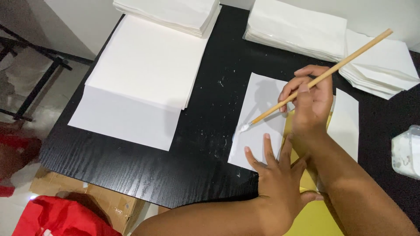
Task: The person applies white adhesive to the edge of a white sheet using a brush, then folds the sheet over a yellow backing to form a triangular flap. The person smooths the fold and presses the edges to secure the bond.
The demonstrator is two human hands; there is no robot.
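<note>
My right hand grips a long wooden brush, its white glue-covered tip touching the left edge of a white sheet on the black table. My left hand lies flat, fingers spread, pressing down the white sheet and the yellow sheet that lies partly on it. A second white part shows to the right of the yellow sheet.
A large stack of white paper lies at the left of the table. Folded white piles sit at the back. A clear tub of white glue stands at the right edge. Cardboard and red fabric lie below the table.
</note>
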